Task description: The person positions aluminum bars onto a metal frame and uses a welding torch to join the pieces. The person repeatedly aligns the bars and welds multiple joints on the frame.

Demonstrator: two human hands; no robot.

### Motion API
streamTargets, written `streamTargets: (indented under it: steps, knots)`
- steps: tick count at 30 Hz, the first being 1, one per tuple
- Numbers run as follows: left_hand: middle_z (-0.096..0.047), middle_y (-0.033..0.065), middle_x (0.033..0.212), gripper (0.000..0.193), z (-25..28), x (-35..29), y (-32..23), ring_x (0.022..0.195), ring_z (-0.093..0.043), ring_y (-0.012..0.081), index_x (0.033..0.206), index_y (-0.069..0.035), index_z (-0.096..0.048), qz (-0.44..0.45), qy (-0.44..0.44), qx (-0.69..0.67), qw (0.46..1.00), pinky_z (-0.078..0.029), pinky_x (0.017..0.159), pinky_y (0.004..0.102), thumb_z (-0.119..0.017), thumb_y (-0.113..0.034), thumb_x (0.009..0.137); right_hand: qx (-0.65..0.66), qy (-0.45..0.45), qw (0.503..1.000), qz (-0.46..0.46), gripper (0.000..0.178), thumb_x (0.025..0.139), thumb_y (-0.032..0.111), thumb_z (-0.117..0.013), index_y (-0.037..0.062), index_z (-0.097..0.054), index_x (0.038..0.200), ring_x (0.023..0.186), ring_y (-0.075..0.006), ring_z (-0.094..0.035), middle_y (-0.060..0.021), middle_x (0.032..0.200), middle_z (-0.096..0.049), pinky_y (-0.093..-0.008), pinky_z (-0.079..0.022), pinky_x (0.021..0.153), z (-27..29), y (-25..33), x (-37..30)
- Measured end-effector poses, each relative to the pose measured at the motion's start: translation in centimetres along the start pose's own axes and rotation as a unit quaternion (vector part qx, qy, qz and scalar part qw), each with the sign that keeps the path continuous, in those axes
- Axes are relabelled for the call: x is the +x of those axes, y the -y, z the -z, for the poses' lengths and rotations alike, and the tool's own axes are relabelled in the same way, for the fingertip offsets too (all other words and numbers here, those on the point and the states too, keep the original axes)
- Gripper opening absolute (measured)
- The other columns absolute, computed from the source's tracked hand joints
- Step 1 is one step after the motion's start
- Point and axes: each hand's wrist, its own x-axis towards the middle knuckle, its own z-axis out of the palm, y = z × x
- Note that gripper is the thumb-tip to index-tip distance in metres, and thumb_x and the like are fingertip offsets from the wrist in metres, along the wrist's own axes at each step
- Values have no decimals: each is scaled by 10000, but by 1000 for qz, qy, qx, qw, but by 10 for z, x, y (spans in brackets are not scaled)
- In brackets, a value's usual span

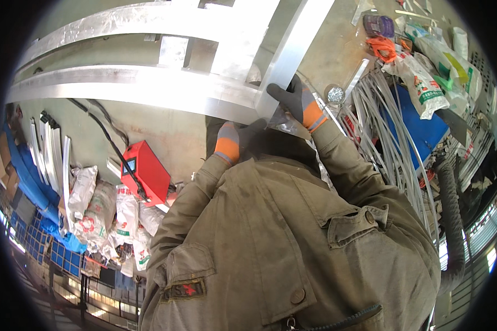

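A large silvery metal frame (132, 83) of flat-sided bars fills the upper left, glaring white in places. Two bars meet at a corner just in front of my body. My right hand (299, 103), in a dark glove with an orange and grey cuff, grips that corner from the right, its thumb across the bar's face. My left hand (234, 140), gloved alike, is at the corner's near lower edge. Its dark fingers point right and blend into the shadow below, so their grip is hard to make out.
A red box-shaped machine (144, 172) with a black cable stands at left, near stuffed white sacks (99, 207). Thin metal strips (389, 116) lie bundled at right beside a blue panel (417, 124). Farther right are plastic bags (422, 85) and a thick grey hose (450, 220).
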Motion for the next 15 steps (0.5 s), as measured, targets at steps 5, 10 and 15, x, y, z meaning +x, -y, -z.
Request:
streamTargets:
  steps: [5, 10, 15]
  knots:
    - [-775, 105, 1046, 375, -14, -7, -8, 935, -721, 189, 1106, 25, -760, 13, 29, -126, 992, -573, 781, 321, -806, -303, 930, -17, 14, 1000, -18, 737, 932, 336, -795, -44, -482, 1480, 1193, -237, -662, -176, 1330, -680, -377, -547, 1003, 5, -6, 5]
    - [-775, 110, 1002, 363, -17, -18, -27, 890, -708, 167, 1066, 62, -752, -20, 18, -107, 994, -564, 749, 327, -803, -275, 939, 4, 3, 1000, -19, 755, 926, 333, -810, -52, -475, 1483, 1174, -231, -662, -175, 1315, -684, -369, -548, 978, 1, -12, 7]
    - [-770, 98, 909, 418, -17, -17, -23, 780, -691, 167, 1050, 43, -756, 6, 4, -69, 998, -546, 671, 326, -819, -351, 925, -5, 4, 1000, 24, 766, 927, 352, -801, -88, -478, 1466, 1179, -247, -668, -195, 1313, -689, -381, -548, 990, 2, -19, 5]
